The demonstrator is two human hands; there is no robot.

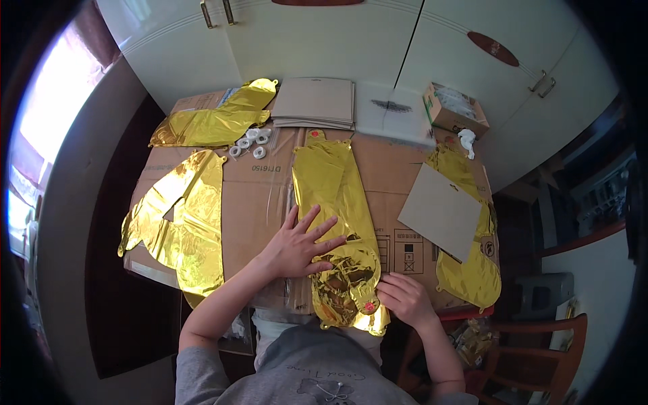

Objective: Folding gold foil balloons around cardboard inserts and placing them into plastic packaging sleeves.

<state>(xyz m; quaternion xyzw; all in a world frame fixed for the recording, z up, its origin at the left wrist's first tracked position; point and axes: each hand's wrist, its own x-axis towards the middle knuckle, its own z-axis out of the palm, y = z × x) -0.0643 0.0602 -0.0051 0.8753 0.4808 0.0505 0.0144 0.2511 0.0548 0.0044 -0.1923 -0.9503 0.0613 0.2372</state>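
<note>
A flat, uninflated gold foil balloon (337, 202) lies lengthwise on the cardboard-covered table (260, 196) in front of me. My left hand (300, 244) rests palm down with fingers spread on the balloon's left edge, pressing it flat. At the crumpled near end of the balloon, my right hand (403, 297) has its fingers curled and pinching the foil's edge.
More gold foil balloons lie at the left (185, 223), far left (216, 121) and right (472, 270), the right one under a grey card sheet (442, 210). Small white tape rolls (248, 143), a stack of cards (316, 102), a white sheet (391, 111) and an open box (455, 108) sit at the back.
</note>
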